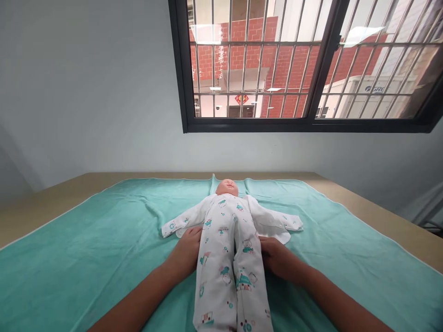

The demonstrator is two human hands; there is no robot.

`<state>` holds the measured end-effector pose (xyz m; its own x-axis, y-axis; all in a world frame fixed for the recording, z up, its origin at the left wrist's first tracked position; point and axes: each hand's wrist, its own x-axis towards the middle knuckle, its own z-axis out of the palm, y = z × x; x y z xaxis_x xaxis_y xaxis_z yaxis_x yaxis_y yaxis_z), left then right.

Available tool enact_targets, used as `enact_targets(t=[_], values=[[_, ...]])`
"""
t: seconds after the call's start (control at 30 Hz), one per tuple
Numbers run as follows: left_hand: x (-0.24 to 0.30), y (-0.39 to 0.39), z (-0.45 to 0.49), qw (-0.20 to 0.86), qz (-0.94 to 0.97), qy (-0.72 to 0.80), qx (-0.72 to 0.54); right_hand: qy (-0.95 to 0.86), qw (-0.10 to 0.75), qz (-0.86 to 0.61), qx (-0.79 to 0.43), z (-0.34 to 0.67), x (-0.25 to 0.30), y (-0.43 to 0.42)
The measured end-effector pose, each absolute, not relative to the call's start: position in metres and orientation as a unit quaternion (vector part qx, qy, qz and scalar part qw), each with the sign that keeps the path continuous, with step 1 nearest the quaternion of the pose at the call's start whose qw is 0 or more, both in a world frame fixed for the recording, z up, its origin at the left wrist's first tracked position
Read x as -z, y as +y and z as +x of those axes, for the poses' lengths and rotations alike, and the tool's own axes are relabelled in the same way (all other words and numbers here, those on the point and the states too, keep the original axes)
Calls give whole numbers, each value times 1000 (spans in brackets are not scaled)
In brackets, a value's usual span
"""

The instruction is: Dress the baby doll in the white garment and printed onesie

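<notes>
A baby doll [227, 186] lies on its back on a teal blanket [104, 258], its head toward the wall. Its white long-sleeved top [272, 216] has the sleeves spread to both sides. White printed baby trousers [218, 258] lie over the front of the doll, waist near the neck, legs toward me. My left hand [187, 249] is closed at the left edge of the trousers, fingertips hidden by the cloth. At the opposite edge, my right hand [278, 258] grips the fabric, its fingers tucked out of sight behind it. The doll's legs are hidden.
The blanket covers a wooden table [387, 214], whose bare border shows at the back and sides. Behind it stands a pale wall [104, 92] with a dark-framed, barred window [249, 124]. Part of a grey frame [429, 207] shows at the far right.
</notes>
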<state>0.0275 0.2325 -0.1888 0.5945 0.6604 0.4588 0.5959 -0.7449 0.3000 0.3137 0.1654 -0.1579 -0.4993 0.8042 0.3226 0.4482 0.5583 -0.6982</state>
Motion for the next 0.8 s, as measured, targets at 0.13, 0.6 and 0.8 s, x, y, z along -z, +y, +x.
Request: enact_targets(t=[0.13, 0.6, 0.8], values=[[174, 231, 20, 42, 929, 314, -190, -791, 322, -429, -293, 315, 165, 168], [152, 217, 10, 75, 871, 410, -262, -842, 269, -364, -294, 315, 146, 159], [127, 163, 13, 91, 917, 284, -265, -780, 345, -492, -178, 326, 150, 163]])
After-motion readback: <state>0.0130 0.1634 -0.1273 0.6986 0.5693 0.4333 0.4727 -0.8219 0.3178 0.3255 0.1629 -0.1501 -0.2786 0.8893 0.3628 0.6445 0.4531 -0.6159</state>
